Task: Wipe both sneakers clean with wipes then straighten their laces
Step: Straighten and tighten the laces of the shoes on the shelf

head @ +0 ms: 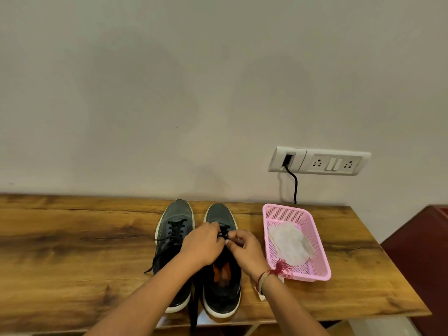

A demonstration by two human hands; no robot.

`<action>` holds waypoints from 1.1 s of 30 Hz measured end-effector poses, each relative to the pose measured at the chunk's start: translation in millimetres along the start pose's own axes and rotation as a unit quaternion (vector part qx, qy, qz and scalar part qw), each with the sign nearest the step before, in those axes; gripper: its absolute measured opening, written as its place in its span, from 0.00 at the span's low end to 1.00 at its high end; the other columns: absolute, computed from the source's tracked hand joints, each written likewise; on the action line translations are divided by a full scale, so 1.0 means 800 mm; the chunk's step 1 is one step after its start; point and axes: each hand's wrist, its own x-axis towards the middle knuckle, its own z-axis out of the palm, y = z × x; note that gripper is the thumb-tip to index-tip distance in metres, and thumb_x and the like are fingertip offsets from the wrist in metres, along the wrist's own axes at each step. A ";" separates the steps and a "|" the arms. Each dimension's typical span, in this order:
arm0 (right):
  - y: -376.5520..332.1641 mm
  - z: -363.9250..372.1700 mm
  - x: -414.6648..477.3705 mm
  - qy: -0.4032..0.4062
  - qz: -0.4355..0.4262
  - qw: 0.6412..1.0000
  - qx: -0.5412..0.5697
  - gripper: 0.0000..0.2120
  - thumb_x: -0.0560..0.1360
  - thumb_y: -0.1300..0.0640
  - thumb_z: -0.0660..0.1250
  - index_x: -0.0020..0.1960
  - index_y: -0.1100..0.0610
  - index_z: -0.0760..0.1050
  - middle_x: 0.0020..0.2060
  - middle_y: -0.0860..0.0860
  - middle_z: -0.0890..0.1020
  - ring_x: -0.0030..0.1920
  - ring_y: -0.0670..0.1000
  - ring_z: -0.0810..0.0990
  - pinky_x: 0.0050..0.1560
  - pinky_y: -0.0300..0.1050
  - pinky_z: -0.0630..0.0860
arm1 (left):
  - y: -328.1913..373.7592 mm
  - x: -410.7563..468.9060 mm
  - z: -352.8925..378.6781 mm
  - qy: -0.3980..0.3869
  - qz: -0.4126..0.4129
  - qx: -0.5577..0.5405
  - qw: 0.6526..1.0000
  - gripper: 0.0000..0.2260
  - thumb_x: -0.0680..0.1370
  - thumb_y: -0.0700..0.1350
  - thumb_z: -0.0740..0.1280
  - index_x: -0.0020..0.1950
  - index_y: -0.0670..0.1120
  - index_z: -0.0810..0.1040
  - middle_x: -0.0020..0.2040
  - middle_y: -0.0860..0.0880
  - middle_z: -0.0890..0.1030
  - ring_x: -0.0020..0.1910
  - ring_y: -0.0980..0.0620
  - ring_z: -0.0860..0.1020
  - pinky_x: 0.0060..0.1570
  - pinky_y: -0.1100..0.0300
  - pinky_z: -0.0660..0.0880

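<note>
Two dark grey sneakers with white soles stand side by side on the wooden table (72,238), toes toward the wall. The left sneaker (173,229) has loose black laces trailing off to the left. Over the right sneaker (221,294), both hands meet at its black laces (224,232). My left hand (202,246) covers the lacing from the left, fingers closed on a lace. My right hand (247,251) pinches a lace from the right. Used white wipes (289,243) lie in a pink basket (315,229).
The pink mesh basket sits right of the sneakers. A white wall socket panel (320,161) with a black cable (294,185) plugged in is above it. A dark red surface (421,251) lies past the table's right edge. A black strap hangs off the front edge between the sneakers.
</note>
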 end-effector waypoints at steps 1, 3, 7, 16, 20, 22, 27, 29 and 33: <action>-0.001 0.000 0.000 0.001 0.003 1.000 0.008 0.10 0.72 0.63 0.69 0.39 0.48 0.76 0.47 0.49 0.77 0.50 0.49 0.79 0.58 0.45 0.75 | 0.000 0.001 0.000 -0.022 -0.003 -0.028 0.999 0.11 0.80 0.48 0.58 0.58 0.45 0.72 0.56 0.46 0.75 0.54 0.46 0.76 0.49 0.55 0.71; -0.002 -0.002 0.000 0.003 0.009 0.999 0.034 0.09 0.71 0.65 0.69 0.39 0.51 0.77 0.47 0.49 0.77 0.50 0.50 0.79 0.56 0.44 0.75 | -0.003 0.002 -0.001 -0.052 -0.001 -0.091 0.994 0.08 0.80 0.47 0.59 0.55 0.45 0.72 0.55 0.44 0.74 0.54 0.46 0.75 0.48 0.57 0.69; -0.004 -0.004 -0.002 -0.015 0.020 0.998 0.055 0.09 0.72 0.66 0.69 0.40 0.53 0.76 0.48 0.49 0.75 0.48 0.47 0.78 0.51 0.36 0.74 | -0.014 0.001 -0.011 -0.077 0.011 -0.127 0.989 0.02 0.77 0.44 0.64 0.48 0.47 0.73 0.46 0.48 0.77 0.46 0.49 0.75 0.42 0.58 0.69; -0.004 -0.013 -0.004 -0.054 0.033 0.997 0.054 0.07 0.72 0.64 0.68 0.40 0.53 0.77 0.51 0.50 0.75 0.52 0.50 0.78 0.59 0.47 0.74 | -0.012 0.008 -0.029 -0.175 0.019 -0.065 0.982 0.04 0.74 0.46 0.67 0.43 0.46 0.74 0.40 0.47 0.75 0.39 0.49 0.73 0.39 0.57 0.69; -0.010 -0.019 -0.003 -0.096 -0.007 0.995 -0.026 0.05 0.72 0.65 0.67 0.38 0.60 0.77 0.47 0.50 0.74 0.49 0.47 0.76 0.56 0.41 0.72 | -0.013 0.004 -0.021 -0.125 0.040 -0.018 0.991 0.09 0.73 0.50 0.66 0.36 0.48 0.72 0.34 0.50 0.74 0.37 0.49 0.74 0.37 0.57 0.68; -0.013 -0.022 0.000 -0.102 -0.024 0.992 -0.073 0.05 0.72 0.65 0.66 0.37 0.62 0.76 0.44 0.49 0.73 0.48 0.47 0.73 0.52 0.39 0.69 | -0.008 0.000 -0.020 -0.087 0.062 0.015 0.994 0.06 0.74 0.51 0.65 0.41 0.49 0.73 0.37 0.51 0.76 0.41 0.48 0.76 0.39 0.57 0.70; -0.011 -0.024 0.007 -0.106 -0.009 0.987 -0.122 0.06 0.73 0.61 0.66 0.38 0.55 0.74 0.51 0.53 0.70 0.51 0.48 0.72 0.49 0.35 0.66 | 0.002 -0.014 -0.032 0.060 0.165 0.236 0.956 0.12 0.77 0.50 0.59 0.57 0.48 0.74 0.51 0.48 0.78 0.48 0.44 0.79 0.35 0.57 0.68; -0.014 -0.021 0.006 -0.118 -0.010 0.984 -0.135 0.05 0.74 0.60 0.65 0.40 0.55 0.72 0.53 0.53 0.68 0.52 0.50 0.72 0.52 0.36 0.66 | 0.007 -0.023 -0.030 0.078 0.203 0.286 0.933 0.12 0.78 0.48 0.58 0.58 0.46 0.73 0.51 0.47 0.77 0.44 0.43 0.79 0.32 0.57 0.66; -0.018 -0.015 0.005 -0.135 -0.034 0.976 -0.167 0.10 0.73 0.59 0.66 0.36 0.51 0.69 0.53 0.53 0.66 0.53 0.53 0.73 0.60 0.46 0.72 | 0.007 -0.030 -0.030 0.086 0.181 0.313 0.928 0.11 0.78 0.46 0.57 0.59 0.44 0.70 0.53 0.46 0.76 0.43 0.43 0.79 0.33 0.56 0.67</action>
